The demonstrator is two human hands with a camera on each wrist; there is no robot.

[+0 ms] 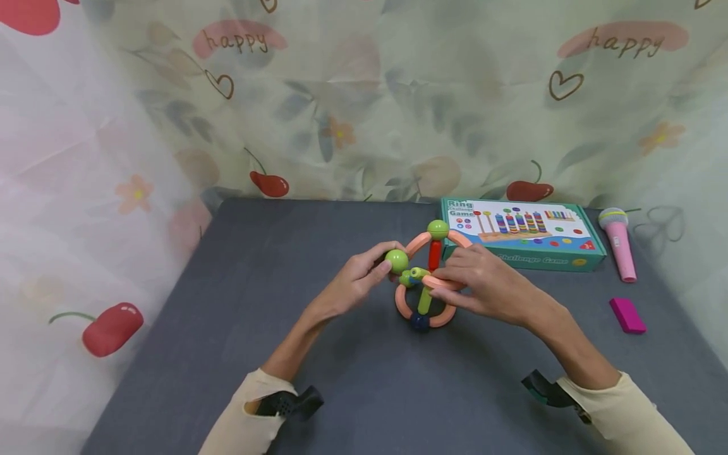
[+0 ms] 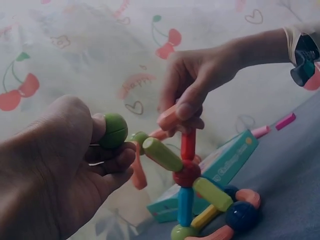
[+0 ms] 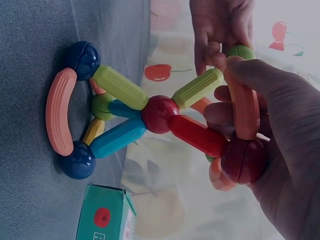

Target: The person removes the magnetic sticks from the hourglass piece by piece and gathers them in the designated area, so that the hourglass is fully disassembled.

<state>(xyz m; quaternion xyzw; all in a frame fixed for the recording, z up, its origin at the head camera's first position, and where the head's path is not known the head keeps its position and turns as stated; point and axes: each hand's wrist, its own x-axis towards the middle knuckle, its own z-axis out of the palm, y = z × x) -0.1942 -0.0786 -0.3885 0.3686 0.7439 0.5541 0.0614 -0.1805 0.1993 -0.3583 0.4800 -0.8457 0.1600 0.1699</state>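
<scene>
A construction of coloured balls and rods stands on the table, with a red ball [image 3: 160, 114] at its middle and dark blue balls [image 3: 77, 160] low down. Between thumb and fingers, my left hand [image 1: 352, 281] pinches a green ball [image 2: 114, 131] beside the upper part. My right hand [image 1: 495, 284] grips a curved orange rod [image 3: 245, 107], whose one end meets a dark red ball [image 3: 244, 161]. The rod's other end lies close to the green ball; whether they touch I cannot tell. A straight light green rod [image 2: 162, 154] points up from the middle, its upper end bare.
A teal game box [image 1: 523, 234] lies behind the construction to the right. Beyond it are a pink toy microphone [image 1: 620, 243] and a magenta block [image 1: 628, 315]. A patterned cloth [image 1: 364, 114] hangs along the table's back edge.
</scene>
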